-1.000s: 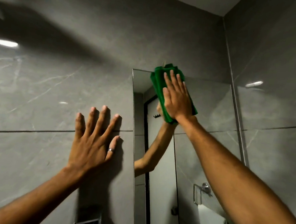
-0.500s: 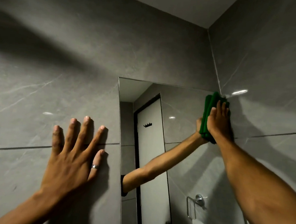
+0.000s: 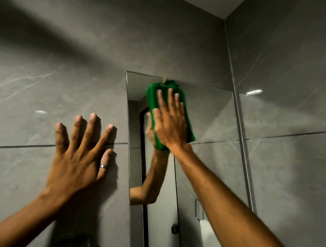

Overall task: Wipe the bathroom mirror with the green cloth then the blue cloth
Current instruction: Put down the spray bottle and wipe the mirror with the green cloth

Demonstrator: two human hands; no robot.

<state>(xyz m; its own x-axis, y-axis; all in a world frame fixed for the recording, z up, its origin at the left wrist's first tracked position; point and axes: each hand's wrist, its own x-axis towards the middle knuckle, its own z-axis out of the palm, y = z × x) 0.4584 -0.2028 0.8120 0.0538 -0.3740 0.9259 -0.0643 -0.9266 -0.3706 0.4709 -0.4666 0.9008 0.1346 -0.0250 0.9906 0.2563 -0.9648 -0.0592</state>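
Observation:
A tall mirror (image 3: 212,126) hangs on the grey tiled wall, near the right corner. My right hand (image 3: 170,123) lies flat on a folded green cloth (image 3: 152,97) and presses it against the glass near the mirror's top left. The cloth shows around my fingers and below my wrist. My left hand (image 3: 79,156), with a ring on the thumb, rests flat with spread fingers on the tiles left of the mirror and holds nothing. No blue cloth is in view.
The side wall (image 3: 294,113) meets the mirror's right edge at a corner. The mirror reflects a door, a towel ring and a white towel (image 3: 206,234) low on the right. A dark object (image 3: 80,246) sits at the bottom edge.
My right hand has swept the green cloth from the mirror's upper right edge back to its upper left. The left hand stays on the wall.

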